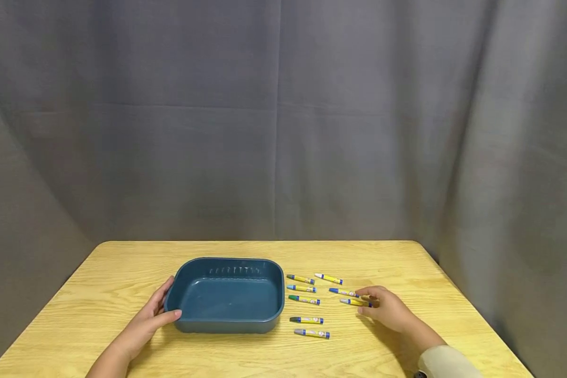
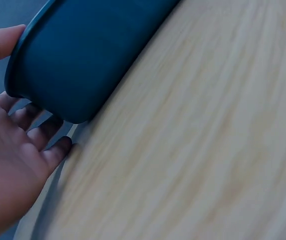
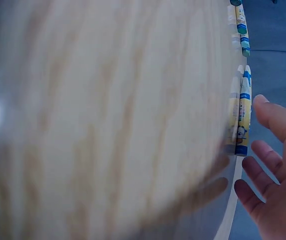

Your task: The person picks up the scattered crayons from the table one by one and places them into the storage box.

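A dark teal plastic basin [image 1: 227,326] stands on the table, left of centre. My left hand [image 1: 146,321] holds its left end, the thumb at the rim and the fingers against the outer wall; the left wrist view shows this grip on the basin [image 2: 77,55] close up. To the basin's right lie several crayons in yellow wrappers. My right hand [image 1: 388,311] hovers with thumb and fingers apart at the right ends of a blue crayon [image 1: 342,292] and a pale grey crayon [image 1: 354,302]. In the right wrist view, the fingers are beside a crayon [image 3: 243,112] without closing on it.
Nearer the basin lie a dark green crayon [image 1: 300,279], a light blue one [image 1: 301,289], a green one [image 1: 304,300], a black one [image 1: 306,319] and a grey one [image 1: 312,333]. A white crayon [image 1: 328,279] lies farther back. Grey curtains [image 1: 274,131] surround the wooden table [image 1: 217,359].
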`<state>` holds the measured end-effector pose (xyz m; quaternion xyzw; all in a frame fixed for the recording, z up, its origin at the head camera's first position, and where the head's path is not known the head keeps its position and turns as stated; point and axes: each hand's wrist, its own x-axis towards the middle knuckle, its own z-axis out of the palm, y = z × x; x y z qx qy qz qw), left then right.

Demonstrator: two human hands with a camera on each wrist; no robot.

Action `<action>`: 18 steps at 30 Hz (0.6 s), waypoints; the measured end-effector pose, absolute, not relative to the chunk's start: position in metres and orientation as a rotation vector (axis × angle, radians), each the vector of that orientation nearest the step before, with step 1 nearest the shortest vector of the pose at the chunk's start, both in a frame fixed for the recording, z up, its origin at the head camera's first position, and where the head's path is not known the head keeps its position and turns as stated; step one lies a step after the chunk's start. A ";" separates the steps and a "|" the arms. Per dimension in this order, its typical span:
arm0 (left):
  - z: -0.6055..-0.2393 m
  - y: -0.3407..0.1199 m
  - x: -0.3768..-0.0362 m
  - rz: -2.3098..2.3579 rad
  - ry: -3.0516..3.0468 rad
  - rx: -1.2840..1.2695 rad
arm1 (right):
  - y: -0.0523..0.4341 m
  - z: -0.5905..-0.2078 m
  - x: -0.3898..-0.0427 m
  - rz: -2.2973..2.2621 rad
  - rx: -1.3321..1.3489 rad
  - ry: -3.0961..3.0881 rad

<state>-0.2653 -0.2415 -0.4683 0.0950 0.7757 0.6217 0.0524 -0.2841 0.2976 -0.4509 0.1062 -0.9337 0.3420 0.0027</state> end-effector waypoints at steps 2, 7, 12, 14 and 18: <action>-0.471 -0.242 -0.265 1.916 2.360 0.312 | 0.297 -0.452 -0.284 1.071 0.334 -2.929; -0.474 -0.243 -0.264 1.943 2.357 0.333 | 0.296 -0.455 -0.287 1.081 0.274 -2.953; -0.473 -0.243 -0.264 1.938 2.365 0.320 | 0.296 -0.458 -0.292 1.022 0.247 -2.972; -0.474 -0.243 -0.264 1.943 2.364 0.325 | 0.296 -0.459 -0.293 1.003 0.259 -2.974; -0.476 -0.241 -0.265 1.957 2.352 0.339 | 0.296 -0.460 -0.295 0.992 0.275 -2.996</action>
